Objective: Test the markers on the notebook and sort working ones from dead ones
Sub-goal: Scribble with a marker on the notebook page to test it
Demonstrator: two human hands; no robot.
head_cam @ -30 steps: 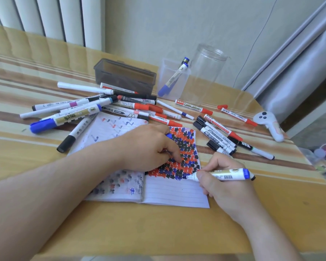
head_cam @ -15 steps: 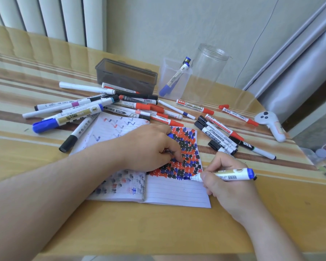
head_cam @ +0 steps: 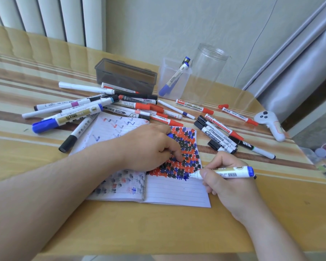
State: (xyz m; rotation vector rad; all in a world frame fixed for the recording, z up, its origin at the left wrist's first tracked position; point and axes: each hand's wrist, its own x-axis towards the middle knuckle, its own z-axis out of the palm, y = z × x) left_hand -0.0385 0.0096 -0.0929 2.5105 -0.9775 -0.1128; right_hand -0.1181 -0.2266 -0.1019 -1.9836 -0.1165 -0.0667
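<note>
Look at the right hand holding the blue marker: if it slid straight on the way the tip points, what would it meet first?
The right hand aims the blue marker leftward across the notebook. Its tip already touches the scribbled page; going on, it would probably reach the left hand pressing there, though depth is unclear.

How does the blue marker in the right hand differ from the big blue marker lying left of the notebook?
The held blue marker is uncapped, its tip on the notebook; the lying blue marker is capped. The right hand grips the first; nothing touches the second, which rests on the table. Both have white barrels with gold labels.
</note>
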